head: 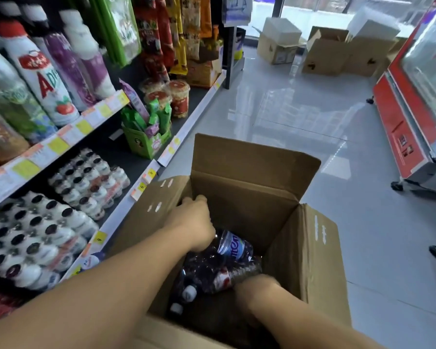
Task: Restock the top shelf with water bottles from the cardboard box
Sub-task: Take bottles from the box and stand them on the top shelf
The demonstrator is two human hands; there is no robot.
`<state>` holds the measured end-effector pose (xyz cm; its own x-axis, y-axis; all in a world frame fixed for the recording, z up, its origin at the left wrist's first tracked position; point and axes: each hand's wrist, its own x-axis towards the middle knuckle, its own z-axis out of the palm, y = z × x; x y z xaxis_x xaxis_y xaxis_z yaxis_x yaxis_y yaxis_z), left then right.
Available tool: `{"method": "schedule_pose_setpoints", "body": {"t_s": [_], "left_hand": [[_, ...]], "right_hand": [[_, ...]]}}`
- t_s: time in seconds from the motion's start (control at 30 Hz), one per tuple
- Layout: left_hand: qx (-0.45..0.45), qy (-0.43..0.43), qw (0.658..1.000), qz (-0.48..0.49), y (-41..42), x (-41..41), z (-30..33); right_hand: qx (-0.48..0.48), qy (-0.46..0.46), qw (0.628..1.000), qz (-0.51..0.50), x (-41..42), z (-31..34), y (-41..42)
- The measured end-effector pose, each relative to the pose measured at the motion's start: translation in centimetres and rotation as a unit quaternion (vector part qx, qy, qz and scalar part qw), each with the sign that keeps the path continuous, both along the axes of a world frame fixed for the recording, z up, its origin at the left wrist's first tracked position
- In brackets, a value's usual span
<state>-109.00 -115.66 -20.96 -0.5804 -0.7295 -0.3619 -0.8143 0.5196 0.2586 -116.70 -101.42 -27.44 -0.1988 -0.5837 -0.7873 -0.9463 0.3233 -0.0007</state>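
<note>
An open cardboard box stands on the floor beside the shelving, flaps up. Clear water bottles lie on their sides inside it. My left hand reaches into the box and grips the upper bottle, which has a blue and white label. My right hand is low in the box, fingers closed on a lower water bottle with a red and white label. Two white caps show at the box's near left. The top shelf is out of view.
Shelves on the left hold tall drink bottles, small white bottles and snack packs. A red chest freezer stands at the right. More cardboard boxes sit on the grey tiled floor at the back.
</note>
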Motion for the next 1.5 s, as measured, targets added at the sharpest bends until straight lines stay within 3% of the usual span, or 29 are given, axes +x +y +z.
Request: {"method": "schedule_pose_setpoints", "body": {"t_s": [0.13, 0.37, 0.87, 1.03, 1.2, 1.37, 1.5], "left_hand": [[-0.018, 0.004, 1.0, 0.0, -0.4, 0.6, 4.8], [0.049, 0.038, 0.998, 0.001, -1.0, 1.7, 18.6], [0.038, 0.103, 0.992, -0.056, 1.6, 3.8, 68.3], [-0.011, 0.159, 0.987, -0.021, 3.1, 5.5, 83.9], [-0.067, 0.22, 0.973, 0.025, 4.6, 8.3, 95.6], [-0.158, 0.265, 0.949, 0.071, 4.8, 12.1, 102.0], [-0.178, 0.296, 0.933, 0.106, 4.0, 16.5, 104.3]], "right_hand": [[-0.04, 0.019, 0.999, 0.022, -0.3, 3.8, 0.3], [-0.13, -0.001, 0.992, 0.008, -2.7, 20.4, 0.2], [-0.393, 0.096, 0.913, 0.049, -4.1, 72.1, -1.3], [-0.486, 0.156, 0.854, 0.097, -4.1, 87.5, -1.7], [-0.608, 0.147, 0.778, 0.062, -3.4, 99.4, -2.4], [-0.721, 0.137, 0.677, 0.056, -1.6, 106.3, -4.8], [-0.742, 0.153, 0.646, 0.094, 1.2, 109.1, -8.1]]}}
